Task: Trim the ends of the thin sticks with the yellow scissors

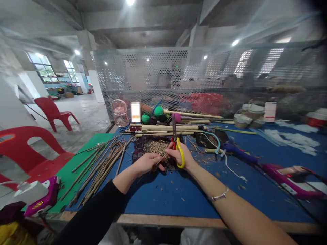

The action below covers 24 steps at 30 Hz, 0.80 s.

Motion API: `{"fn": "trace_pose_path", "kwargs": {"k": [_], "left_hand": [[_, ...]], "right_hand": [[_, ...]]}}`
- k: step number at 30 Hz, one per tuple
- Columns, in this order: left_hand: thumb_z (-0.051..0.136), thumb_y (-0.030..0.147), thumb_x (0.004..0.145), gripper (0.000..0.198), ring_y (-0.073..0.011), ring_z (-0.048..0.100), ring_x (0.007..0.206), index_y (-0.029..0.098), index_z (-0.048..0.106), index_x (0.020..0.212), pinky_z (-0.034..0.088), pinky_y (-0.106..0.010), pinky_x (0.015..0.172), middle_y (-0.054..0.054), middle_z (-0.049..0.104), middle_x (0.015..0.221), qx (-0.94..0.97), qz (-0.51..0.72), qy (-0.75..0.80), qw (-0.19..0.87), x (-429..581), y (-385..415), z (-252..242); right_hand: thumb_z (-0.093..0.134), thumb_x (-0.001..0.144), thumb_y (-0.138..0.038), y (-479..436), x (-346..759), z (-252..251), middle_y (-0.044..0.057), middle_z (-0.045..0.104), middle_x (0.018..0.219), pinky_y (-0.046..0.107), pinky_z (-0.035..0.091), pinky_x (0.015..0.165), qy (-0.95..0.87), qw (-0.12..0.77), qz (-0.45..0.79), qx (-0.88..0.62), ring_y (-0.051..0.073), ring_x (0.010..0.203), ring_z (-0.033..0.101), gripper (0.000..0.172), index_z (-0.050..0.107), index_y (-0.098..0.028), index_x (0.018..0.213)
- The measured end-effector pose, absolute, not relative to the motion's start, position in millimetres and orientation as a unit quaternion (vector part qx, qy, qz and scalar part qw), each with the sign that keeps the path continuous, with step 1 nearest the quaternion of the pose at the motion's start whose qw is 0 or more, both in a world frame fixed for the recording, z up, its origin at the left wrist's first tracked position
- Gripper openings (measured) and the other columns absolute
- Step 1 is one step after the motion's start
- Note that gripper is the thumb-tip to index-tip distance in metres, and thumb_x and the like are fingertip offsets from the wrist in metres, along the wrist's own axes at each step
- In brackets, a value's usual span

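My right hand (184, 157) holds scissors (178, 144) with red and yellow handles, the blades pointing up and away from me. Its thumb and fingertips also meet a thin stick (161, 160), which runs across to my left hand (149, 162). My left hand is closed around the other end in a pinch. Just beyond both hands lies a heap of small brown cut bits (157, 147) on a dark crumpled cloth (138, 153). To the left, a bundle of long thin brown sticks (102, 173) is spread over the table.
Pale thicker rods (168, 128) lie across the back, near green balls (158, 111) and a pink ball (176, 118). On the right are a white cord (227, 160), a purple device (278, 178) and buckets (242, 120). A perforated metal screen (143, 71) stands behind. Red chairs (33, 149) are left.
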State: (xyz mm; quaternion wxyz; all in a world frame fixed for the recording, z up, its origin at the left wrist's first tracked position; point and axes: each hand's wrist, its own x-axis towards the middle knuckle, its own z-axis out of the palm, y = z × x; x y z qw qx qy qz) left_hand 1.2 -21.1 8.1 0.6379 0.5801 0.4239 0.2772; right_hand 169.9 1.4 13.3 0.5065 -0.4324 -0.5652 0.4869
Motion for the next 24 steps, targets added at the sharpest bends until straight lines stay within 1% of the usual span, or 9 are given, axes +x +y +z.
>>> {"fn": "trace_pose_path", "kwargs": {"k": [3, 7, 9, 12, 14, 15, 18, 21, 24], "left_hand": [[0.045, 0.049, 0.078, 0.041, -0.0072, 0.043, 0.044, 0.012, 0.055, 0.094, 0.033, -0.02, 0.045, -0.001, 0.054, 0.056, 0.533, 0.251, 0.431, 0.683, 4, -27, 14], [0.041, 0.048, 0.08, 0.039, -0.0031, 0.024, 0.037, 0.014, 0.054, 0.096, 0.017, -0.016, 0.037, 0.007, 0.034, 0.052, 0.501, 0.248, 0.394, 0.73, 4, -30, 23], [0.043, 0.043, 0.079, 0.032, -0.0028, 0.02, 0.037, 0.015, 0.054, 0.091, 0.013, -0.016, 0.036, 0.008, 0.029, 0.052, 0.491, 0.245, 0.375, 0.747, 5, -27, 29], [0.046, 0.038, 0.079, 0.022, -0.004, 0.03, 0.04, 0.016, 0.05, 0.08, 0.024, -0.015, 0.038, 0.007, 0.034, 0.053, 0.506, 0.271, 0.388, 0.721, 10, -19, 36], [0.046, 0.038, 0.08, 0.022, -0.0047, 0.036, 0.043, 0.017, 0.049, 0.082, 0.028, -0.015, 0.041, 0.005, 0.04, 0.056, 0.501, 0.313, 0.399, 0.701, 14, -16, 38], [0.047, 0.039, 0.08, 0.022, -0.004, 0.035, 0.042, 0.017, 0.05, 0.086, 0.027, -0.015, 0.041, 0.005, 0.04, 0.057, 0.491, 0.334, 0.396, 0.7, 14, -16, 37], [0.051, 0.039, 0.079, 0.03, -0.0016, 0.023, 0.038, 0.018, 0.051, 0.101, 0.016, -0.013, 0.038, 0.007, 0.034, 0.056, 0.468, 0.36, 0.368, 0.719, 12, -18, 31], [0.052, 0.038, 0.079, 0.036, -0.0016, 0.02, 0.038, 0.017, 0.051, 0.108, 0.012, -0.014, 0.037, 0.008, 0.03, 0.055, 0.46, 0.343, 0.356, 0.738, 8, -22, 24], [0.052, 0.034, 0.079, 0.034, -0.0016, 0.02, 0.039, 0.015, 0.052, 0.107, 0.011, -0.014, 0.038, 0.007, 0.03, 0.056, 0.442, 0.348, 0.351, 0.748, 6, -25, 23]], "right_hand": [[0.073, 0.05, -0.036, 0, 171, 13, -0.005, 0.052, 0.054, 0.025, 0.041, 0.047, -0.583, 0.508, 0.46, -0.436, 0.011, 0.046, 0.049, 0.036, 0.045, -0.02, 0.066], [0.071, 0.052, -0.039, 2, 170, 15, -0.005, 0.051, 0.052, 0.024, 0.042, 0.047, -0.6, 0.503, 0.427, -0.452, 0.012, 0.046, 0.05, 0.036, 0.045, -0.02, 0.068], [0.07, 0.053, -0.041, 7, 170, 21, -0.006, 0.05, 0.05, 0.024, 0.041, 0.047, -0.613, 0.495, 0.415, -0.455, 0.012, 0.046, 0.05, 0.036, 0.045, -0.02, 0.068], [0.066, 0.058, -0.046, 19, 176, 36, -0.005, 0.051, 0.048, 0.023, 0.039, 0.044, -0.646, 0.464, 0.376, -0.475, 0.011, 0.043, 0.048, 0.033, 0.047, -0.02, 0.067], [0.06, 0.063, -0.05, 26, 184, 44, -0.003, 0.054, 0.05, 0.022, 0.036, 0.041, -0.65, 0.451, 0.324, -0.519, 0.011, 0.04, 0.047, 0.033, 0.05, -0.019, 0.067], [0.059, 0.065, -0.051, 29, 188, 46, -0.002, 0.055, 0.052, 0.022, 0.035, 0.041, -0.648, 0.458, 0.286, -0.537, 0.011, 0.041, 0.047, 0.034, 0.052, -0.018, 0.067], [0.06, 0.064, -0.05, 31, 197, 41, 0.001, 0.059, 0.057, 0.024, 0.039, 0.047, -0.635, 0.499, 0.214, -0.55, 0.013, 0.047, 0.051, 0.033, 0.055, -0.017, 0.068], [0.06, 0.066, -0.042, 26, 194, 30, 0.002, 0.062, 0.062, 0.027, 0.044, 0.056, -0.648, 0.513, 0.24, -0.51, 0.016, 0.056, 0.056, 0.025, 0.056, -0.018, 0.071], [0.059, 0.065, -0.029, 17, 183, 27, 0.006, 0.066, 0.088, 0.031, 0.045, 0.077, -0.647, 0.562, 0.297, -0.422, 0.019, 0.081, 0.061, 0.014, 0.055, -0.019, 0.075]]}}
